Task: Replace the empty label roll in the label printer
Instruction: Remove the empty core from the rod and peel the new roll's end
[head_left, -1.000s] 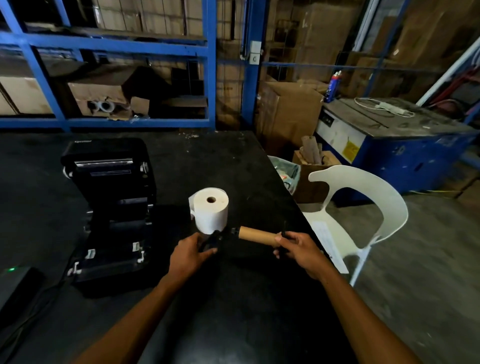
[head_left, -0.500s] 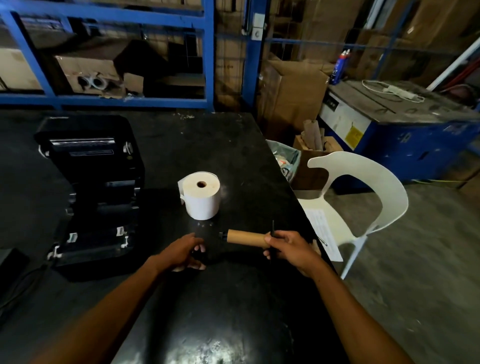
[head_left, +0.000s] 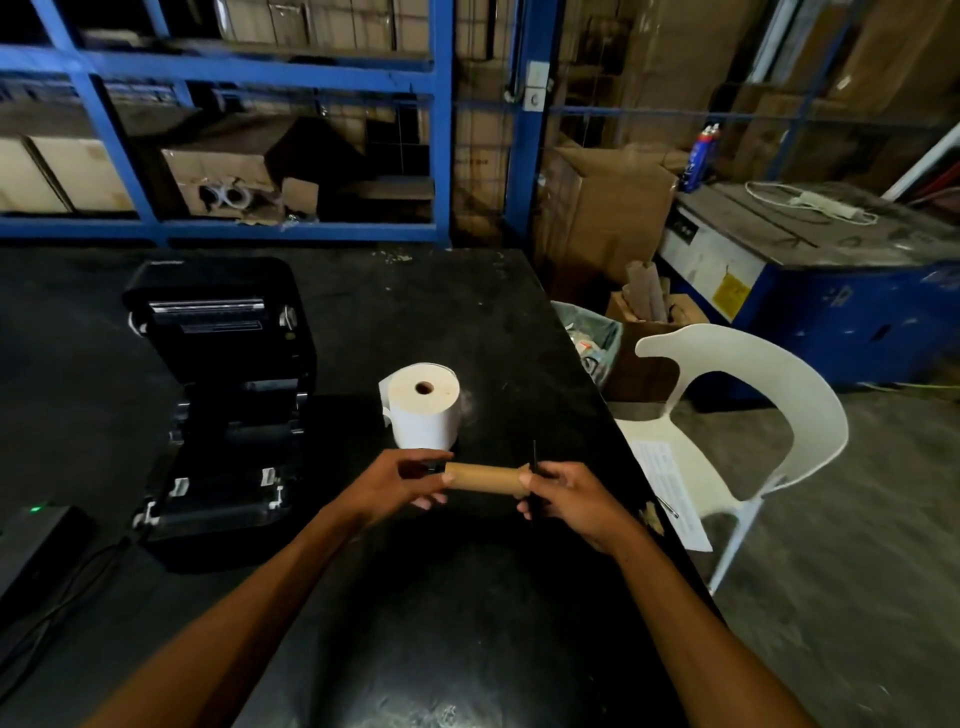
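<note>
On black table (head_left: 467, 597), blue racking (head_left: 441, 130) behind

Warehouse packing area, seen from where I stand. Blue steel racking (head_left: 441, 130) runs behind the far edge of my black worktable (head_left: 467, 322), its shelves stocked with brown cardboard cartons (head_left: 218, 171). More flattened brown cardboard boxes (head_left: 602, 208) lean past the table's far right corner. Blue strapping machine (head_left: 831, 291) on bare concrete floor (head_left: 857, 571); white plastic chair (head_left: 769, 415) beside the table's right edge.
</note>
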